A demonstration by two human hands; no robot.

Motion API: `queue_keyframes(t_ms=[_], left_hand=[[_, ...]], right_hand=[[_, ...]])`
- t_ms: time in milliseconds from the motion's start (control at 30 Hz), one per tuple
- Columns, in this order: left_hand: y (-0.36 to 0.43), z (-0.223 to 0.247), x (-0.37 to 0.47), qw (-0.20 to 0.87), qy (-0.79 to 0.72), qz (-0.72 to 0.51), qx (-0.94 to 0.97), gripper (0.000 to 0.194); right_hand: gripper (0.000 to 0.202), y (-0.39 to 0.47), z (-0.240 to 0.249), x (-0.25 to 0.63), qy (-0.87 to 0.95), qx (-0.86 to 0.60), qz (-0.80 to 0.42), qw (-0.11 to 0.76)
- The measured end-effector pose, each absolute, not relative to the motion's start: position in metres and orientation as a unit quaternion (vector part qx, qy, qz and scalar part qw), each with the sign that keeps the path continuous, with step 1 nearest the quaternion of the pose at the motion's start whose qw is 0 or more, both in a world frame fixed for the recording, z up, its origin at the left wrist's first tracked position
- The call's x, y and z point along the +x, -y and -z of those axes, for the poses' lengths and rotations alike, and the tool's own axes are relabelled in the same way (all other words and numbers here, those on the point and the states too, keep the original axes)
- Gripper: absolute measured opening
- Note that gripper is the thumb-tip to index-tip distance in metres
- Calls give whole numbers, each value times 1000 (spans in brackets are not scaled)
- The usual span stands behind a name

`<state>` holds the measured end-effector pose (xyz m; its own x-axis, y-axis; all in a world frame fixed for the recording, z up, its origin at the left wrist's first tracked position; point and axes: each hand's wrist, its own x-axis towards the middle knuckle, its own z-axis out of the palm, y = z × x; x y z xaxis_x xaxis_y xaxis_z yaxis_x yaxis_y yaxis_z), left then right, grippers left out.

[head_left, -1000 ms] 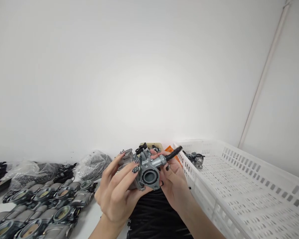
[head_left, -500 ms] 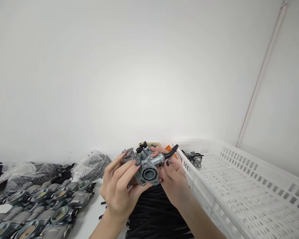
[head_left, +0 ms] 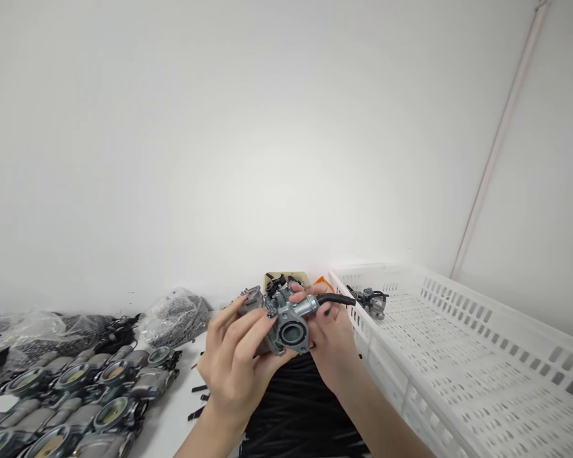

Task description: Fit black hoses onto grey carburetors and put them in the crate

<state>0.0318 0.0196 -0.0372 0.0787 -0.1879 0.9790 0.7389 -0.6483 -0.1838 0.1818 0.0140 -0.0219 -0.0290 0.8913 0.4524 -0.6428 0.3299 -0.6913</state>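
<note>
A grey metal carburetor is held up between my two hands, its round bore facing me. My left hand wraps round its left side, fingers over the top and thumb beneath. From the right, my right hand closes on the carburetor just below a short metal neck, with some fingers hidden behind it. A black rubber tube sticks out to the right from that neck. Under the hands lies a thick bundle of black tubes.
To the right stands a white slotted crate with another carburetor inside. Rows of carburetors fill the left of the table, behind them plastic bags of small metal parts. A cream tray and an orange object sit behind my hands.
The carburetor and both hands have shifted slightly right. The black tube, angled upward before, now points nearly level to the right.
</note>
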Motion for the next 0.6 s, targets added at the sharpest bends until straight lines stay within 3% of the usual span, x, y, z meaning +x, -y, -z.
queue_keyframes(t_ms=[200, 400, 600], left_hand=[[-20, 41, 28, 273, 228, 688, -633, 63], [-21, 42, 29, 277, 222, 686, -635, 61], [-20, 46, 38, 223, 240, 687, -649, 71]], right_hand=[[26, -16, 19, 182, 493, -105, -536, 677], [37, -13, 19, 184, 525, -122, -533, 652], [31, -11, 20, 184, 503, -145, -526, 670]])
